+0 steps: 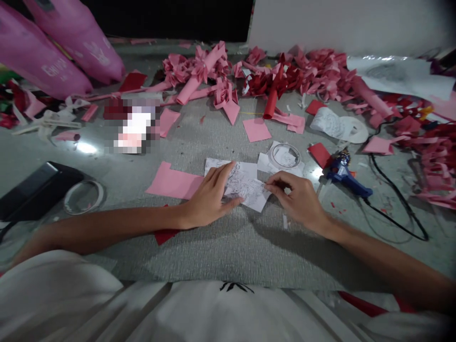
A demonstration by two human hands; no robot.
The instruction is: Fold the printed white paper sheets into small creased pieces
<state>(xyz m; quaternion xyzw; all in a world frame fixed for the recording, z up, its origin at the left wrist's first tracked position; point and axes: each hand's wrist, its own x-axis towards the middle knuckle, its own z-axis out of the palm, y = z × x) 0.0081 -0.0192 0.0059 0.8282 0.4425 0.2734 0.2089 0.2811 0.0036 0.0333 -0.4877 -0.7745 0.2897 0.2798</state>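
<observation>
A white sheet printed with a dark line pattern [245, 183] lies on the grey mat [228, 237] in front of me. My left hand [210, 197] rests on its left part, fingers stretched flat over the paper. My right hand [299, 199] pinches the sheet's right edge between thumb and fingertips. A pink paper rectangle [171, 183] lies just left of the sheet, partly under my left hand. A red scrap [164, 235] peeks out below my left wrist.
A blue glue gun [345, 173] with a black cord [399, 190] lies to the right. A tape roll [284, 155] sits behind the sheet, another clear ring [83, 197] and a black case [33, 187] at left. Pink and red paper bows [278, 76] pile along the back.
</observation>
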